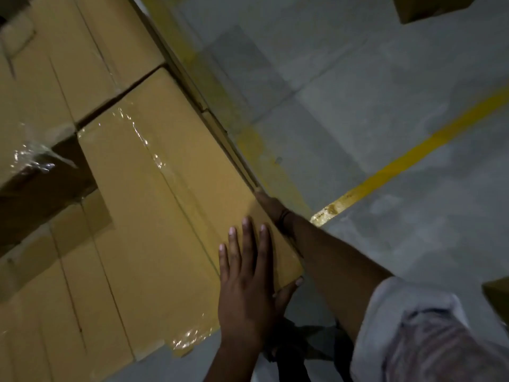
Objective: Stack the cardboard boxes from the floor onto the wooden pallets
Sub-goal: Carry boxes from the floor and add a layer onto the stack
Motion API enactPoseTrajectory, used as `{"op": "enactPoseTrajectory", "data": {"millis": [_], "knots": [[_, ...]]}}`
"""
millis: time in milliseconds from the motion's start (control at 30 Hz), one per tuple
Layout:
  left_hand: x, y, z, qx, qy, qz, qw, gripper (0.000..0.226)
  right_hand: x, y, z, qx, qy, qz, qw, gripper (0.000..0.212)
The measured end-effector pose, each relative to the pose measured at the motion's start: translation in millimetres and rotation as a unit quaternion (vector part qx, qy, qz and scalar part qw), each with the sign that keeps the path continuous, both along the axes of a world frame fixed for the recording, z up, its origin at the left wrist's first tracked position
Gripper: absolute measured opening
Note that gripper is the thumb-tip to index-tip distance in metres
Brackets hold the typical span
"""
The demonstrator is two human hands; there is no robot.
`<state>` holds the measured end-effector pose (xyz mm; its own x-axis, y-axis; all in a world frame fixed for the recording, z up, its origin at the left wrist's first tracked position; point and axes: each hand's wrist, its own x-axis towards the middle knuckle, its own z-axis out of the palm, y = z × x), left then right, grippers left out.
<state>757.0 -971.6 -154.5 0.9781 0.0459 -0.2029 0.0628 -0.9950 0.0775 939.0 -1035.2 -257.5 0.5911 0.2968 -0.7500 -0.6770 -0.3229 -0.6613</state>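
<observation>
A large tan cardboard box (pixel 165 194), taped along its top seam, lies on a stack of similar boxes. My left hand (pixel 248 279) lies flat on its near corner, fingers straight and spread, thumb hooked over the near edge. My right hand (pixel 271 206) is against the box's right side; its fingers are hidden behind the edge. Another box (pixel 91 48) lies farther along the stack, and one more box (pixel 60 299) sits at the lower left. No pallet shows clearly.
Grey concrete floor (pixel 385 92) with yellow painted lines (pixel 413 153) lies to the right. A cardboard box (pixel 429 6) stands on the floor at the top right, and another box corner (pixel 498 296) shows at the right edge. A dark gap (pixel 41 183) opens between stacked boxes at left.
</observation>
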Motion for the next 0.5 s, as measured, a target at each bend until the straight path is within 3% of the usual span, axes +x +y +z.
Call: {"op": "enactPoseTrajectory", "data": {"millis": [133,267,367,433,500], "knots": [[0.0,3.8,0.1,-0.006,0.000,0.004,1.000,0.100,6.0,10.4,-2.1,-0.013,0.038,0.078,0.996,0.065],[1.0,0.2,0.8,-0.032,-0.009,0.006,0.999,0.098,12.0,5.6,3.0,0.003,0.045,0.094,0.995,0.053],[1.6,0.3,4.2,-0.061,-0.018,0.009,0.998,0.096,14.0,4.7,16.0,0.009,0.062,0.127,0.990,0.068],[2.4,-0.3,10.9,-0.115,-0.029,0.011,0.993,0.095,17.0,7.1,26.6,0.018,0.051,0.126,0.991,0.079],[2.7,6.6,16.5,-0.154,-0.045,0.031,0.987,0.090,17.7,11.9,42.4,0.047,-0.013,0.091,0.995,0.074]]}}
